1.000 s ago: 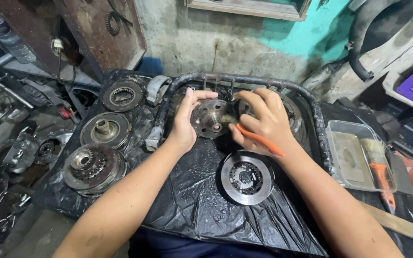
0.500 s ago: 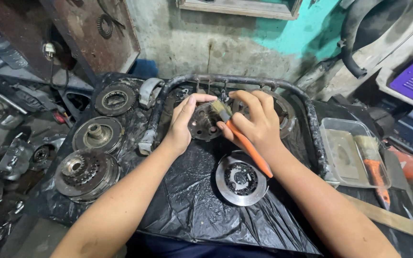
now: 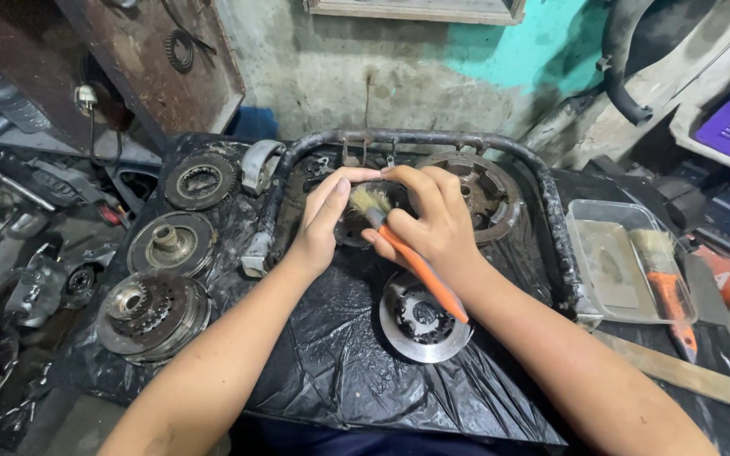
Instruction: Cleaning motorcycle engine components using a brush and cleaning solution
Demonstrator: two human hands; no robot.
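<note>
**Two hands brush a greasy round metal part over a black-lined surface**

The left hand (image 3: 324,221) cups the near-left edge of a dark round metal part (image 3: 355,226), fingers curled up around its rim so it seems to be propped at a tilt and kept steady for the bristles. The right hand (image 3: 428,221) is closed around a small brush (image 3: 407,253) with an orange handle, gripped close to the head, which gives firm control. The pale bristles press against the top of the part, between the two hands. The handle runs down and outward under the right wrist.

The part is grey-black, oily and mostly hidden by the fingers, so its details cannot be made out.

Just below the right hand lies a shiny steel disc (image 3: 424,317) with a toothed centre, flat on the black plastic sheet (image 3: 340,371) that covers the surface. Beyond the right hand sits a larger rusty round housing (image 3: 487,190), inside a bent black tube frame (image 3: 551,219). Left of the left hand, three more round assemblies (image 3: 155,314) lie in a column. Well to the right of the right hand, a clear plastic tray (image 3: 627,253) holds a second orange-handled brush (image 3: 667,283).
</note>
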